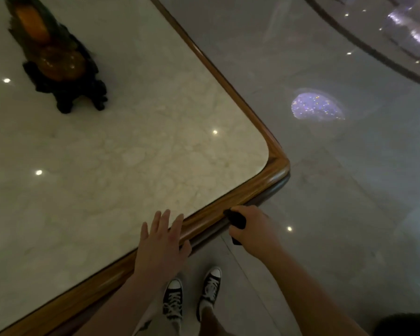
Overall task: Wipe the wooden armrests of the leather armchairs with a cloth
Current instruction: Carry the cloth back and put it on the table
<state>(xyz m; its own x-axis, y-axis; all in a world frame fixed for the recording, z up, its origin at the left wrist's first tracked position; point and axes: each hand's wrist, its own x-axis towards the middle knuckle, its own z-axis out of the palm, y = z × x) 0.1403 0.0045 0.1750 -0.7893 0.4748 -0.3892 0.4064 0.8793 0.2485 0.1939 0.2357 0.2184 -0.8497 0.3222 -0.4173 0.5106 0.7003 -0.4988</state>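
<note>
No armchair or armrest shows in the head view. A marble-topped table with a rounded wooden rim [257,185] fills the left and centre. My left hand [163,241] lies flat and open on the table's near edge, fingers spread over the marble and the rim. My right hand [250,226] is closed around a dark cloth [237,219], which it presses against the outer side of the wooden rim, just right of my left hand.
A dark carved ornament with amber-coloured parts [58,64] stands on the marble at the far left. Glossy grey floor [349,190] with light reflections spreads to the right. My feet in black sneakers [192,294] stand close to the table's edge.
</note>
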